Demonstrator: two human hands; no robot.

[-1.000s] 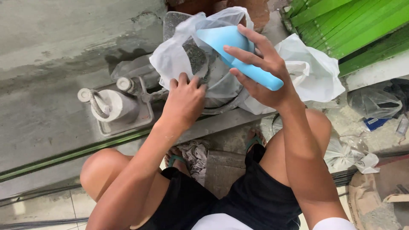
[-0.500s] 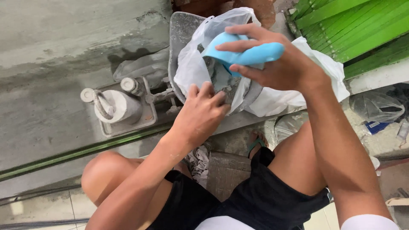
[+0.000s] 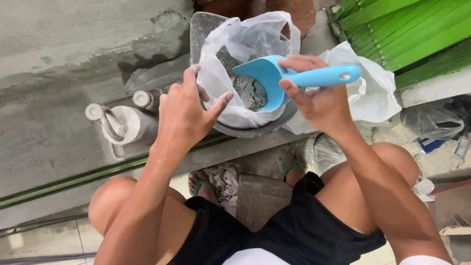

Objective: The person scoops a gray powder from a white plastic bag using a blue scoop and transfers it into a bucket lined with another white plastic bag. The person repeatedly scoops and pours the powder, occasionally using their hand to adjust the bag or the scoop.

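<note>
My right hand (image 3: pixel 321 100) is wrapped around the handle of the blue scoop (image 3: pixel 289 81), fingers curled tight over it, thumb underneath. The scoop's bowl sits to the left of my grip, tipped down into the mouth of the white plastic bag (image 3: pixel 240 54), with grey powder (image 3: pixel 250 92) lying just under its lip. The handle sticks out to the right past my knuckles, a small hole at its end.

My left hand (image 3: pixel 184 115) has the near edge of that bag, fingers spread and pressing the plastic down and open, thumb pointing towards the scoop. It is a loose hold, palm flat on the bag rather than clenched.

The bag sits in a grey round bowl (image 3: pixel 255 128) on the concrete ledge (image 3: pixel 59 73). Just behind my right hand there is a second white plastic bag (image 3: pixel 373 93), crumpled and knotted at the handles. Left of my left hand stands a dusty white jug with a loop handle (image 3: pixel 120 125), and a small capped bottle (image 3: pixel 144 99) beside it. Green slatted panels (image 3: pixel 407 34) fill the top right corner. Far right, a clear bag (image 3: pixel 431 120) with something blue under it lies on the ground.
</note>
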